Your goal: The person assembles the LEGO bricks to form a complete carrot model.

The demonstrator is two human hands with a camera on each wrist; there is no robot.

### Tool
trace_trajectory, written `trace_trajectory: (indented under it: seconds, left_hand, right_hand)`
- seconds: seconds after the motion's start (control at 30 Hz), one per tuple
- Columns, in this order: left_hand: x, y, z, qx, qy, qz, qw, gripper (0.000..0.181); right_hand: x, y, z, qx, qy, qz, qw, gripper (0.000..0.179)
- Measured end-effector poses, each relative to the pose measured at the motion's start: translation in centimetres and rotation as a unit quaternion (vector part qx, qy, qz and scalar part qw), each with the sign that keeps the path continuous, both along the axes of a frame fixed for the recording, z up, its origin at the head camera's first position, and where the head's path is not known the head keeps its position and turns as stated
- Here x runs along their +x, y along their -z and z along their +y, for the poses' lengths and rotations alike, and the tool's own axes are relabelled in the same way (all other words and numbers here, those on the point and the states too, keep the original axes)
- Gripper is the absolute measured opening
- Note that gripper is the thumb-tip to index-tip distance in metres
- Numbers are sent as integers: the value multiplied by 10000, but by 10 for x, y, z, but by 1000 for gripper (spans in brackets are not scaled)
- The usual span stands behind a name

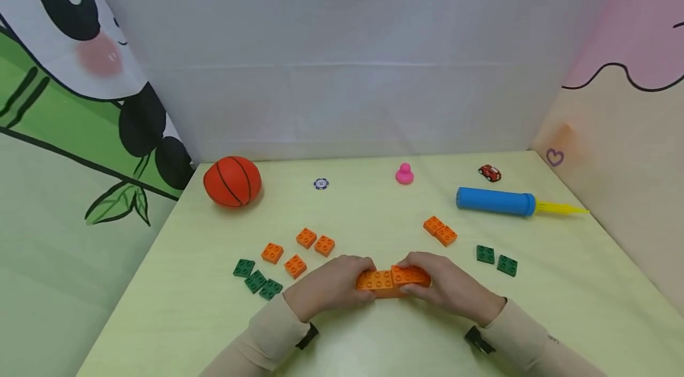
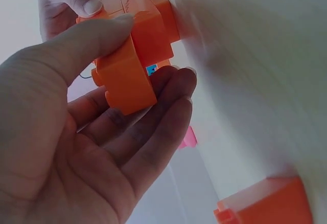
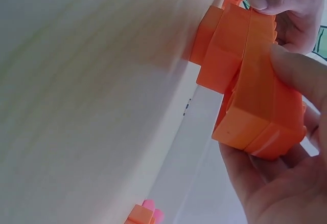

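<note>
On or just over the bench (image 1: 385, 344), the orange assembly (image 1: 380, 283) was pinched at both ends by left grip (image 1: 338, 283) and right grip (image 1: 449, 285); even pressure, squarely applied, seemed called for.

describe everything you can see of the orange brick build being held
The orange brick build is several glossy, plastic-looking bricks joined in stepped layers, with round studs on top. In the head view its right end stands slightly higher than its left. The wrist views show its ends overhanging a shorter part beneath. It runs sideways, studs up, over the near middle of the table. The left hand grips one end, the right hand the other. Whether it touches the table is unclear.
</note>
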State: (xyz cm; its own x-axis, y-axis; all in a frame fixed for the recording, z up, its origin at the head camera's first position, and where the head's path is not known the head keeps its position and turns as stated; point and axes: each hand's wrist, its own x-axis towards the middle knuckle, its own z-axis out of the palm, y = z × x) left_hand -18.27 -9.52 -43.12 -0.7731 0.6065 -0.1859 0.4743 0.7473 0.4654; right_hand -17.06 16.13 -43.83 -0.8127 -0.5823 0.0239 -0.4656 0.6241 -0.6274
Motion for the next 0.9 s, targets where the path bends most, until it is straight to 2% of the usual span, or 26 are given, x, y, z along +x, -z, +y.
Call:
trace_trajectory:
  seconds: [0.1, 0.2, 0.3, 0.4, 0.6, 0.8, 0.9]
  left_hand:
    - [1, -4, -10, -42, -72, 34, 10000, 43]
    - [1, -9, -30, -16, -341, 65, 9994, 50]
    - [1, -11, -51, -66, -664, 77, 9977, 49]
    - [1, -10, -67, -166, -750, 50, 9970, 46]
    - [5, -8, -83, -264, -527, 50, 9982, 46]
    - [20, -7, -88, -550, -81, 44, 9984, 41]
    - [26, -6, -85, -631, -115, 62, 9979, 36]
  right_hand:
    - [-2, 1, 1, 25, -1, -11, 10000, 36]
    - [-4, 2, 5, 63, 38, 86, 9999, 38]
    - [-6, 3, 7, 66, 48, 214, 9997, 38]
    - [-7, 3, 8, 66, 22, 253, 9997, 37]
    - [-10, 3, 5, 95, -21, 201, 9998, 37]
    - [-12, 3, 0, 99, -114, 187, 9997, 36]
    - [-14, 2, -2, 110, -128, 217, 9996, 37]
